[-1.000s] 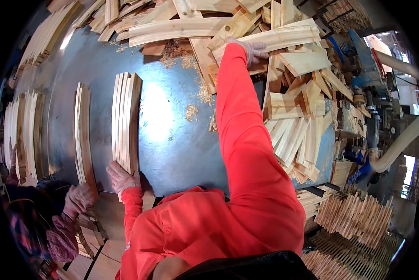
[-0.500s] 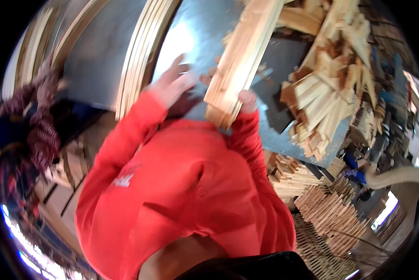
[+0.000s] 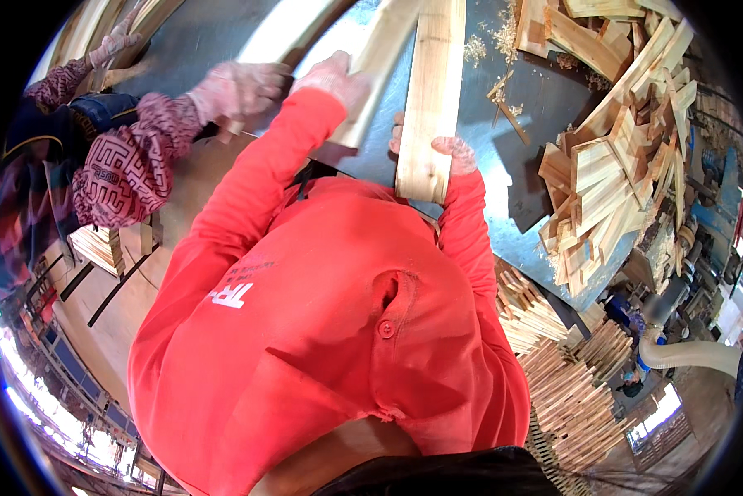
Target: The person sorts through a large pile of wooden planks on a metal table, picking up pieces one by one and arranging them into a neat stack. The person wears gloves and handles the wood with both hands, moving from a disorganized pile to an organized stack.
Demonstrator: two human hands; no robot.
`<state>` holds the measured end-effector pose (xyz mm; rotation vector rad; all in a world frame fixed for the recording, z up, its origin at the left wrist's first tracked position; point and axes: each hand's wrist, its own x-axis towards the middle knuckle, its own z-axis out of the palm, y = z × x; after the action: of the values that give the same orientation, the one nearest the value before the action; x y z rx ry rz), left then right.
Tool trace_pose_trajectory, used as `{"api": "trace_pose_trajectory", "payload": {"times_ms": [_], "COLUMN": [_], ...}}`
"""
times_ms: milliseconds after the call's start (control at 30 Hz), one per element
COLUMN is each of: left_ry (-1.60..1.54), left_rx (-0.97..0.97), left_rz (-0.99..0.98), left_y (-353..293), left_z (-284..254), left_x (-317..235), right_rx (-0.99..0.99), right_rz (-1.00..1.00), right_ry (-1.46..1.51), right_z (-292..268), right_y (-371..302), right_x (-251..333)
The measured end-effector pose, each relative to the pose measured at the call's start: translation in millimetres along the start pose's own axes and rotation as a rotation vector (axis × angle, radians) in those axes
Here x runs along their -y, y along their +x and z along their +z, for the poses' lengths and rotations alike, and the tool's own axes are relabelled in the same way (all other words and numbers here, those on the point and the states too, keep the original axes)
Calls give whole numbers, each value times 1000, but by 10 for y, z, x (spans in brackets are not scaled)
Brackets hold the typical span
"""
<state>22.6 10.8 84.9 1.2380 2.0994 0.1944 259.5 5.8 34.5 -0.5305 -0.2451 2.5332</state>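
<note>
My right hand [image 3: 456, 154] is closed around the near end of a pale wooden board [image 3: 431, 103]. Its thumb lies on the top face, and fingertips show past the left edge. Another narrow wooden board [image 3: 381, 70], smeared by motion, slants just left of it. My left hand [image 3: 336, 80] is closed on the left edge of that slanted board; its fingers are partly hidden. Close by on the left, a co-worker's gloved hand [image 3: 241, 93] is at the near end of a blurred light wooden piece [image 3: 293, 31].
Beneath the boards is a grey metal-topped table [image 3: 495, 178] with sawdust [image 3: 504, 33]. A loose pile of wood offcuts [image 3: 607, 186] covers its right side. Stacked wood strips [image 3: 574, 393] stand lower right. The co-worker's other gloved hand [image 3: 115, 43] is by boards at upper left.
My left hand, previously open over the table, now grips a slanted board. My right hand's board has turned more upright. The co-worker's hand has reached in from the left, where the bundled strips have shifted.
</note>
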Motion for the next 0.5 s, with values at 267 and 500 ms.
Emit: {"api": "trace_pose_trajectory", "payload": {"times_ms": [267, 500], "left_ry": [360, 441], "left_rx": [-297, -587], "left_rz": [-40, 203], "left_y": [124, 35], "left_z": [-169, -343], "left_x": [1306, 1362], "right_rx": [-142, -462], "right_rz": [-80, -154], "right_ry": [-327, -852], "right_z": [-127, -92], "right_y": [-83, 5], "right_x": [47, 526]}}
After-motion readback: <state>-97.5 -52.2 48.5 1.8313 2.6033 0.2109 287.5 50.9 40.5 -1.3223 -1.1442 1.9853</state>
